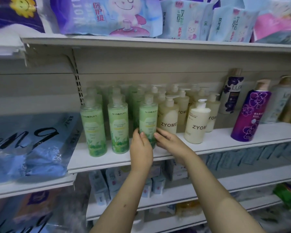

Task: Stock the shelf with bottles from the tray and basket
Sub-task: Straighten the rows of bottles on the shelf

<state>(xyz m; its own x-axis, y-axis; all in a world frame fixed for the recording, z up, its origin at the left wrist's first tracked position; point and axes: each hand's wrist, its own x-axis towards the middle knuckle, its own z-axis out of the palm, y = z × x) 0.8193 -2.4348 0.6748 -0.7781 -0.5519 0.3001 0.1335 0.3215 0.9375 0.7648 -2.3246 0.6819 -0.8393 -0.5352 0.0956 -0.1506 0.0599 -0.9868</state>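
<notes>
The green bottle (148,118) is upright between both grips at the middle shelf (213,140). The left grip (141,148) wraps its lower left side, thumb on the front, and the right grip (169,142) clasps its lower right side. The fingers hide its base, so I cannot tell whether it rests on the shelf. Left of this bottle stand two matching green bottles (118,128), with a gap before the nearer one, and more rows fill the space behind. Just right of it a cream pump bottle (168,115) stands very close, leaving a narrow gap for the right grip. Farther right, a purple bottle (250,113) stands near the shelf's front edge.
</notes>
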